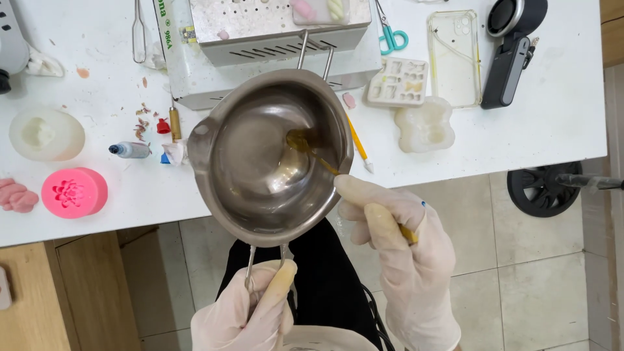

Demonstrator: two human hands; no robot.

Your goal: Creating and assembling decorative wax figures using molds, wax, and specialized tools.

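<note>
One white desk carries one metal box at its far edge, three pale moulds and one pink mould. One steel pot, shiny with a little amber liquid inside, hangs over the desk's near edge. The left hand has its grip closed on the pot's wire handle; the right hand has its grip closed on one yellow brush dipping into it.

White table, beige tiled floor, wooden cabinet beneath
</note>
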